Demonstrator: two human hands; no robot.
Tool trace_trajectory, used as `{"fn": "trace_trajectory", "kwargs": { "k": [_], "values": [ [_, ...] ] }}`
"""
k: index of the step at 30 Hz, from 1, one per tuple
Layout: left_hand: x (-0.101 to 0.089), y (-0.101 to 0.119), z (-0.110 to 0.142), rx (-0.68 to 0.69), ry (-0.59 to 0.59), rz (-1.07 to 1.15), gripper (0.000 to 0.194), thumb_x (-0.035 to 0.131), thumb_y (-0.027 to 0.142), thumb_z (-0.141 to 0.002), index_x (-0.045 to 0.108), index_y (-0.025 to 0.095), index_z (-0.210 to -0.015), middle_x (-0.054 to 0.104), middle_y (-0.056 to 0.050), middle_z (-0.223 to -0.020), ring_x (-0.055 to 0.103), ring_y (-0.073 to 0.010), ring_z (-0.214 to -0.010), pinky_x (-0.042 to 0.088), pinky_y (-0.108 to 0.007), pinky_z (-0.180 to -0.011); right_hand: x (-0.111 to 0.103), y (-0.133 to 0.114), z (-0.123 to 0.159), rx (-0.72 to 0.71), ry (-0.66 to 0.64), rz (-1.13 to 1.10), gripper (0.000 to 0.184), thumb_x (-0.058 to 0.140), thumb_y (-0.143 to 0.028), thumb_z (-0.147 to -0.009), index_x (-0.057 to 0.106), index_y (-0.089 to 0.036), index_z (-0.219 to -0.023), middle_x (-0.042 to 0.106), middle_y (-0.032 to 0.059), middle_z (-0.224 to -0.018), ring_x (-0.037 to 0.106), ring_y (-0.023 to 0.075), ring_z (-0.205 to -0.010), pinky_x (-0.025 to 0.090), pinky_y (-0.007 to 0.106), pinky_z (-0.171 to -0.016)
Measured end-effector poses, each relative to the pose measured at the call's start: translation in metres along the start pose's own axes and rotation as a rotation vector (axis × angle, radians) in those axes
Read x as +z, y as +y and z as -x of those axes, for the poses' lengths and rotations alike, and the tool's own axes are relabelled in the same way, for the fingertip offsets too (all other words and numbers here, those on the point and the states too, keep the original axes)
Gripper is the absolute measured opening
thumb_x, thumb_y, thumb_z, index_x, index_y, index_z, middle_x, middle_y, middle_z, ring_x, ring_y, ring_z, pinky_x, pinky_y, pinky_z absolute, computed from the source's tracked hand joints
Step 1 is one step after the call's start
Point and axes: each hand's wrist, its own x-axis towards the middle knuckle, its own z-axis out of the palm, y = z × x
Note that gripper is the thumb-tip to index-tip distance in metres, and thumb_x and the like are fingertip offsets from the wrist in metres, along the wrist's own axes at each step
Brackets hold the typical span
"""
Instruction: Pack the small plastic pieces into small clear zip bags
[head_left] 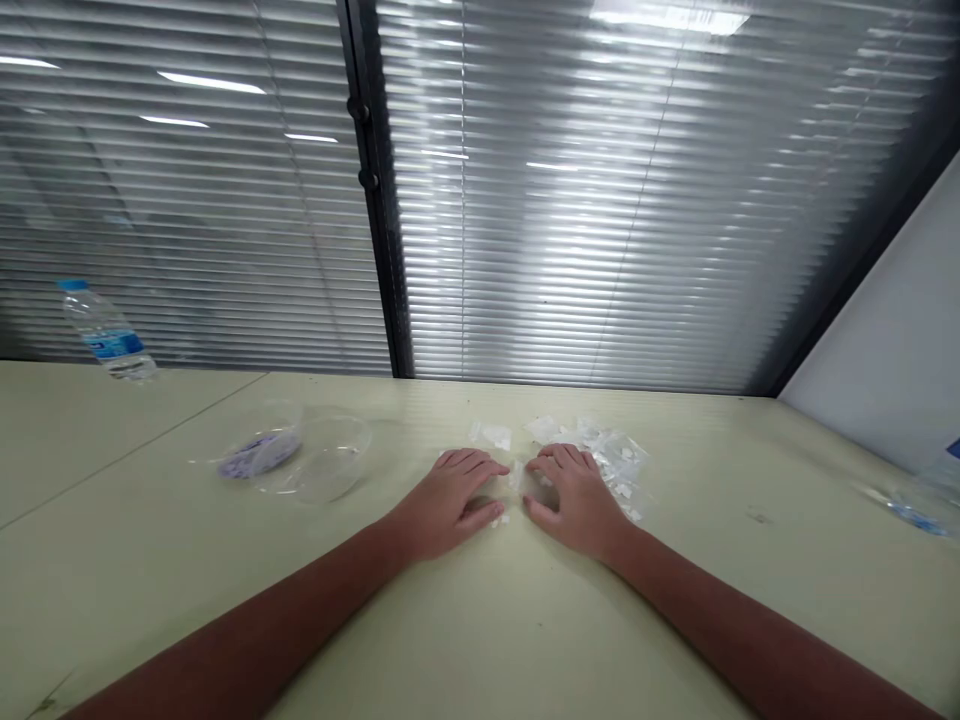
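Observation:
My left hand (456, 506) rests on the pale table, its thumb held apart from the fingers. Facing it, my right hand (576, 502) also lies on the table with thumb and fingers spread. In the narrow gap between the hands is a small translucent piece (516, 476); whether any fingertip touches it I cannot tell. Tiny white bits (501, 520) lie by my left thumb. Beyond and beside my right hand sits a crumpled clear plastic bag (622, 455) with small white pieces. A flat whitish packet (492, 436) lies just past the left fingertips.
To the left stand clear plastic containers (330, 458), with a purple mass (259, 455) in or behind one. A water bottle (112, 338) with a blue cap is at the far left, and another clear bottle (941, 490) at the right edge. Blinds (525, 250) back the table (480, 640).

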Motion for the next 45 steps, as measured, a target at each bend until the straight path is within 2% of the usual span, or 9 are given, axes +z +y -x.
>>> {"fn": "trace_trajectory", "kwargs": {
  "k": [9,14,18,22,28,32,35,41,45],
  "values": [
    [0.004,0.001,0.001,0.053,-0.039,-0.009,0.029,0.056,0.039,-0.103,0.068,0.035,-0.130,0.068,-0.004,-0.130,0.058,-0.0253,-0.126,0.040,-0.044,-0.112,-0.011,-0.001,-0.002,-0.094,-0.117,-0.200,0.027,0.072,-0.028,-0.087,0.067,-0.028,-0.113,0.067,0.0061,-0.119,0.060,0.0268,-0.116,0.043,0.047,-0.104],
    [0.002,0.000,0.001,0.055,-0.046,-0.034,0.034,0.059,0.043,-0.102,0.067,0.039,-0.135,0.059,-0.003,-0.148,0.050,-0.0287,-0.140,0.037,-0.047,-0.117,-0.015,-0.001,-0.001,-0.165,-0.135,-0.248,0.029,0.073,-0.033,-0.090,0.066,-0.028,-0.117,0.067,0.0069,-0.119,0.060,0.0269,-0.118,0.043,0.047,-0.106],
    [-0.001,0.002,0.001,0.107,-0.113,-0.044,0.042,0.052,0.041,-0.106,0.056,0.042,-0.148,0.056,0.002,-0.156,0.042,-0.0286,-0.149,0.034,-0.050,-0.121,-0.017,-0.001,-0.001,-0.206,-0.126,-0.292,0.028,0.071,-0.037,-0.093,0.065,-0.028,-0.119,0.069,0.0063,-0.117,0.062,0.0257,-0.115,0.043,0.046,-0.106],
    [-0.003,0.005,0.002,0.141,-0.097,-0.081,0.047,0.047,0.031,-0.108,0.048,0.040,-0.154,0.057,0.003,-0.154,0.040,-0.0259,-0.152,0.034,-0.050,-0.123,-0.018,-0.002,-0.001,-0.188,-0.114,-0.308,0.025,0.070,-0.035,-0.093,0.064,-0.027,-0.116,0.070,0.0062,-0.114,0.063,0.0258,-0.113,0.046,0.045,-0.104],
    [-0.006,0.008,0.002,0.278,-0.070,-0.174,0.048,0.048,0.021,-0.106,0.053,0.036,-0.151,0.059,0.001,-0.153,0.041,-0.0259,-0.153,0.029,-0.051,-0.128,-0.014,0.002,0.000,-0.186,-0.094,-0.340,0.065,0.077,-0.040,-0.086,0.050,-0.030,-0.144,0.064,0.0099,-0.137,0.057,0.0309,-0.131,0.040,0.051,-0.114],
    [-0.008,0.007,0.001,0.318,-0.078,-0.228,0.051,0.047,0.020,-0.105,0.049,0.035,-0.154,0.054,0.002,-0.157,0.037,-0.0258,-0.155,0.028,-0.052,-0.129,-0.015,0.004,-0.001,-0.179,-0.143,-0.398,0.051,0.078,-0.043,-0.087,0.059,-0.029,-0.132,0.069,0.0077,-0.127,0.062,0.0284,-0.121,0.044,0.048,-0.110],
    [-0.010,0.006,0.001,0.334,-0.087,-0.278,0.048,0.047,0.019,-0.105,0.054,0.034,-0.150,0.050,0.002,-0.160,0.032,-0.0263,-0.157,0.028,-0.053,-0.129,-0.019,0.003,-0.003,-0.138,-0.147,-0.440,0.042,0.079,-0.041,-0.087,0.063,-0.029,-0.123,0.070,0.0055,-0.118,0.064,0.0251,-0.111,0.048,0.043,-0.102],
    [-0.009,0.007,0.003,0.349,-0.086,-0.282,0.048,0.047,0.019,-0.105,0.053,0.034,-0.150,0.048,0.002,-0.161,0.033,-0.0270,-0.157,0.026,-0.053,-0.129,-0.024,0.000,-0.002,-0.109,-0.132,-0.463,0.043,0.083,-0.045,-0.083,0.065,-0.028,-0.118,0.070,0.0048,-0.113,0.064,0.0250,-0.107,0.049,0.042,-0.100],
    [-0.007,0.005,0.002,0.280,-0.032,-0.243,0.048,0.050,0.025,-0.105,0.051,0.032,-0.152,0.055,-0.001,-0.157,0.039,-0.0266,-0.153,0.031,-0.049,-0.126,-0.019,0.002,-0.002,-0.117,-0.073,-0.430,0.043,0.084,-0.045,-0.083,0.066,-0.027,-0.117,0.071,0.0048,-0.110,0.064,0.0248,-0.106,0.049,0.042,-0.100]
  ]
}}
